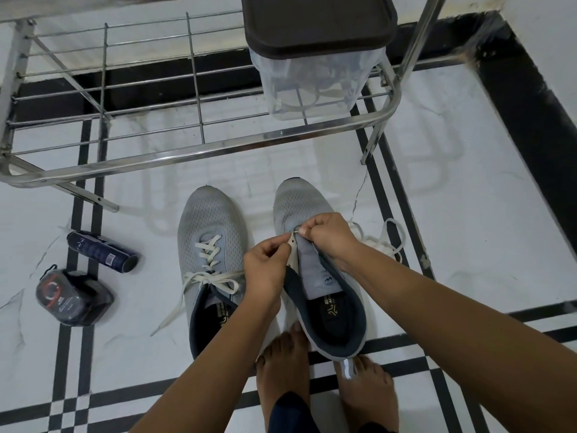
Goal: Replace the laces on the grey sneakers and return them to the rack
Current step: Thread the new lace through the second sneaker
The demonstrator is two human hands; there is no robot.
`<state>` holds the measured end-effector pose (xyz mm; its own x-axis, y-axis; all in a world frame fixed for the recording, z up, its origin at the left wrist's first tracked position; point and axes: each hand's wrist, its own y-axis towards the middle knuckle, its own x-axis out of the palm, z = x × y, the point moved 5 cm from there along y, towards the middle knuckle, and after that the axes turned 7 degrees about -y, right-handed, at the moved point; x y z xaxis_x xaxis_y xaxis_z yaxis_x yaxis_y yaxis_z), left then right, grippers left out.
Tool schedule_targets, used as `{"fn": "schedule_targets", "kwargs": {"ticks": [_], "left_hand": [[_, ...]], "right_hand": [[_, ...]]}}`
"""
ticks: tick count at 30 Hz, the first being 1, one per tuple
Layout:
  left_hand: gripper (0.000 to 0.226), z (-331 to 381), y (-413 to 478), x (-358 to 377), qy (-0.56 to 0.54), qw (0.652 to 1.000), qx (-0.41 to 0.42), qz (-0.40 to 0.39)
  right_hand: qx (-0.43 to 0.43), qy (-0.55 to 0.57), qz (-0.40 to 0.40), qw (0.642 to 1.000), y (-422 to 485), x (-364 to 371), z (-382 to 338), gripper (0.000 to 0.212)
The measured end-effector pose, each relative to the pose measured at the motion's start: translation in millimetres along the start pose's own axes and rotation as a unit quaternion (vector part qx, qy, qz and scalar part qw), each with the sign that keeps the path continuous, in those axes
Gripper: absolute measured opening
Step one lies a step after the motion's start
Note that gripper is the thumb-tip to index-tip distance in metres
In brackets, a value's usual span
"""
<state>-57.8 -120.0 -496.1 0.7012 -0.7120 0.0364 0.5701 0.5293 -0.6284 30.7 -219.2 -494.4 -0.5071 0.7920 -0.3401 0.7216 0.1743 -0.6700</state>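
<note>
A: Bare feet (282, 370) lowest in view, toes right at heel of the unlaced sneaker (324, 295). We use that shoe as ref pt.
B: Ok. Hands?
A: Both on it, at the lowest eyelets. Left hand (265, 264) pinches the eyelet flap edge, maybe w/ a lace tip, too small to tell. Right hand (327, 235) pinches shut at the same spot; what it holds we can't make out.
B: Progress?
A: Early-mid, we'd say. Laced sneaker (212, 245) just left of ref carries a cream lace, untied, ends loose on floor. Ref shoe's eyelets look bare. Loose white lace (377, 245) heaped just right of ref; old or new, can't tell. Left to do, we judge: thread ref, sort the other shoe, put both on rack (187, 154).
B: Clutter?
A: Rack sits beyond ref's toe, clear tub (312, 79) w/ brown lid on it. Dark can (100, 251) and wrapped pack (71, 298) well left of ref, past the laced shoe. Nothing blocks the way to the rack; tub eats some shelf.
</note>
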Motion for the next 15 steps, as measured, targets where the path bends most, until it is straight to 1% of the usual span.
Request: {"fn": "schedule_targets", "kwargs": {"ticks": [2, 5, 8, 10, 12, 13, 15], "left_hand": [[0.016, -1, 1, 0, 0.000, 1.000, 0.005, -0.004], [0.018, -1, 0, 1, 0.004, 1.000, 0.019, -0.019], [0.014, -2, 3, -1, -0.004, 0.999, 0.021, -0.034], [0.012, 0, 7, -3, -0.024, 0.998, 0.026, -0.043], [0.008, 3, 13, -3, 0.028, 0.997, 0.051, -0.042], [0.009, 4, 17, -2, 0.063, 0.995, 0.068, -0.044], [0.014, 7, 23, 1, 0.112, 0.989, 0.081, -0.057]], "right_hand": [[0.002, 0.012, 0.005, 1.000, 1, 3, 2, 0.004], [-0.002, 0.021, 0.006, 1.000, 1, 4, 3, 0.008], [-0.020, 0.058, 0.006, 0.998, -2, 4, 4, 0.008], [-0.065, 0.023, 0.040, 0.997, -7, 1, 4, 0.012], [-0.114, -0.055, 0.100, 0.987, -10, -2, 7, 0.012], [-0.120, -0.083, 0.112, 0.983, -12, -2, 6, 0.012], [-0.110, -0.112, 0.094, 0.983, -13, 3, 6, 0.021]]}}
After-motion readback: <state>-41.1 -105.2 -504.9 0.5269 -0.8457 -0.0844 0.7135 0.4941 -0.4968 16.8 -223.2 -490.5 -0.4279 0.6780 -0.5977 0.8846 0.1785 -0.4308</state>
